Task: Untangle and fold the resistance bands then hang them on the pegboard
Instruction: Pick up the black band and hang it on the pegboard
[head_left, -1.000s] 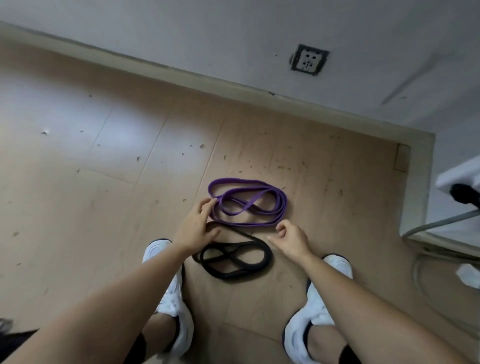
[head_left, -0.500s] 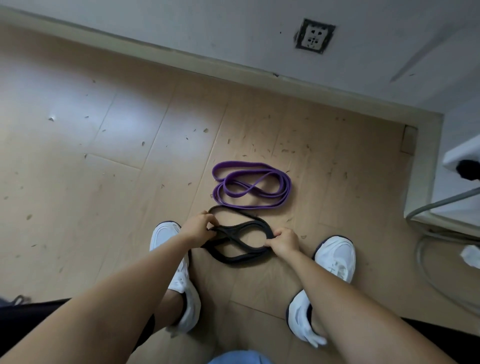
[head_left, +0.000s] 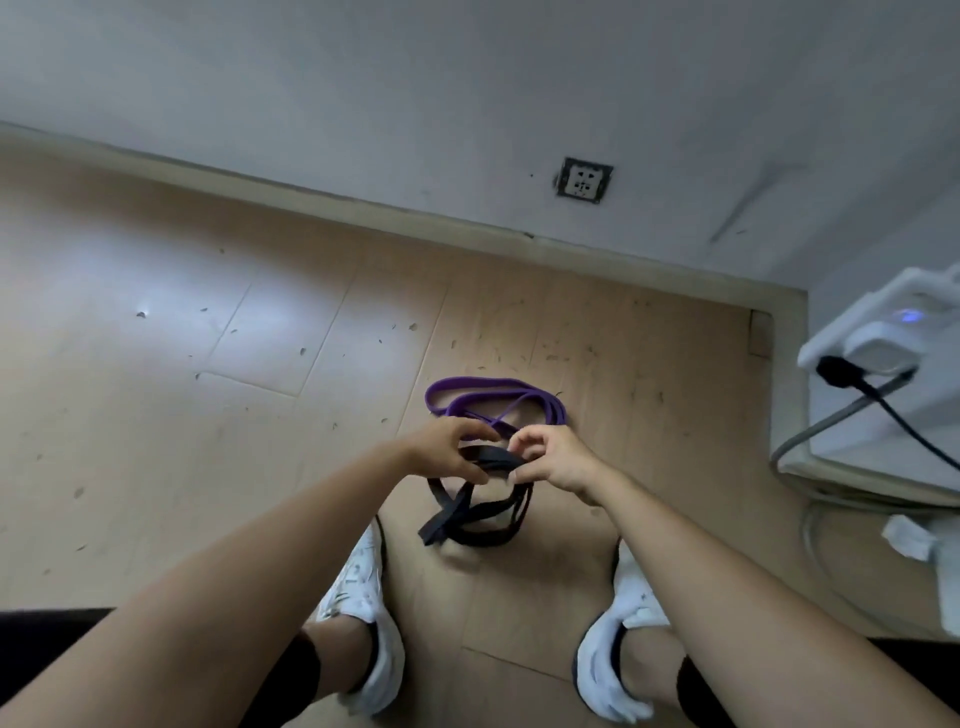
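L hand (head_left: 447, 452) and R hand (head_left: 553, 457) both grip the black band (head_left: 470, 512), close together, fingers curled round its top strand. The hands sit over the near edge of the purple band (head_left: 467, 387), hiding part of it. The black band's loops hang down on the near side of the purple band, crossed over each other w/ one flat end sticking out low left. Can't tell if the lowest loop touches the floor (head_left: 208, 415).

Risks, as I judge them:
- The black loops look twisted, so pulling the hands apart too fast could cinch the crossing tighter instead of freeing it.
- Hands are right above the purple band. A dangling black loop could catch it and drag both bands together, which means more tangle.
- It's stretchy rubber. If one grip slips under tension, the band could snap back at the other hand.
- A fold made before the twist is out prob won't lie flat for hanging.

Around: white shoes, L (head_left: 369, 613) and R (head_left: 618, 639), stand well nearer than the purple band, w/ the black loops hanging btwn them. Wall socket (head_left: 584, 179) sits beyond the purple band, above the skirting. To the right of it: a white device (head_left: 893, 338) w/ a black cable (head_left: 883, 405) plugged in, and a grey hose (head_left: 821, 426) running down. Nothing blocks the hands. No pegboard in view.
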